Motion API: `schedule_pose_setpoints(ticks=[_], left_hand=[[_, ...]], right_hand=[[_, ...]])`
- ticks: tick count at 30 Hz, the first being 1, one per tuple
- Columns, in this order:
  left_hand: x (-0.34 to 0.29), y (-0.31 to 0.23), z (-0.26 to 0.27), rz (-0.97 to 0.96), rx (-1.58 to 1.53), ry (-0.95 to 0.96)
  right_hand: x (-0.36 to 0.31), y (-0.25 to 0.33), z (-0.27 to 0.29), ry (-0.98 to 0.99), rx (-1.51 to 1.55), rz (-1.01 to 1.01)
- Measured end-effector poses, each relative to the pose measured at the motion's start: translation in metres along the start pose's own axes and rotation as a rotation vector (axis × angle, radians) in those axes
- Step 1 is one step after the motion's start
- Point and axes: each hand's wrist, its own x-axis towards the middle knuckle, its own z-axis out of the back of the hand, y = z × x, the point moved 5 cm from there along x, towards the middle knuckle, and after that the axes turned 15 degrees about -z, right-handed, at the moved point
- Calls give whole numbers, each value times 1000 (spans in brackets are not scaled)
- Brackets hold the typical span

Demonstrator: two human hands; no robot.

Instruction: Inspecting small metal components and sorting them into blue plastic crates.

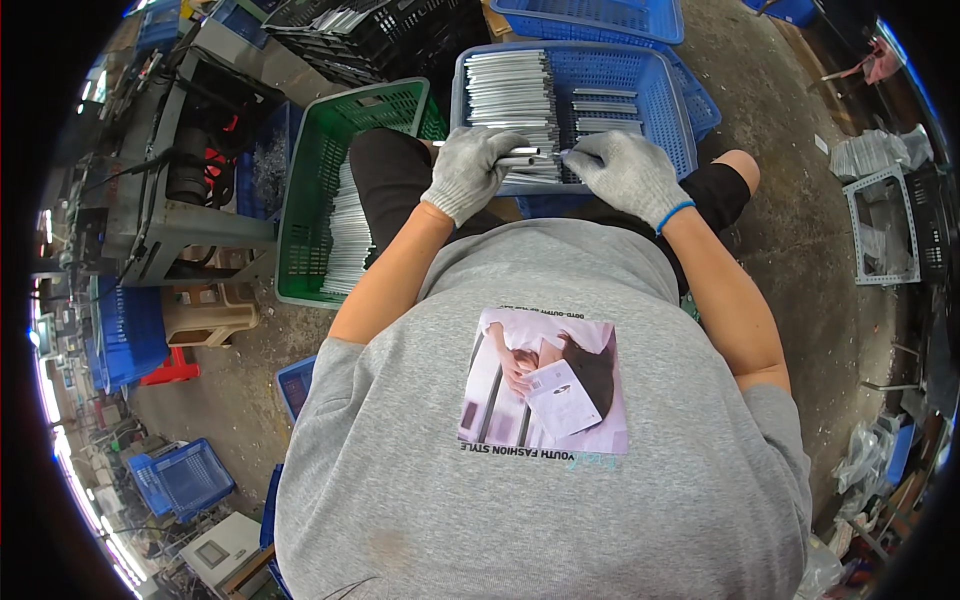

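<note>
Both my hands wear grey knitted gloves and are above the near edge of a blue plastic crate (668, 100). My left hand (466, 174) is closed around a few silvery metal tubes (518, 159), whose ends point to the right. Facing those ends, my right hand (632, 178) has its thumb and fingers pinched together; whatever is between them is too small to make out. Inside the crate, a tall stack of metal tubes (508, 88) fills the left side. A smaller group of tubes (604, 107) lies on the right.
To the left, a green crate (296, 225) beside my leg holds more tubes (346, 240). A machine (185, 185) stands beyond it, near a beige stool (212, 318). Black crates (400, 45) are stacked ahead. Another blue crate (600, 18) sits behind the tube crate.
</note>
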Motion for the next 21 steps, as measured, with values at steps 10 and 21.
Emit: schedule_pose_setpoints(ticks=[10, 21], left_hand=[[-35, 53, -82, 245, 180, 463], [-24, 38, -28, 358, -580, 176]], right_hand=[[5, -26, -28, -9, -138, -123], [-10, -6, -2, -110, -40, 11]])
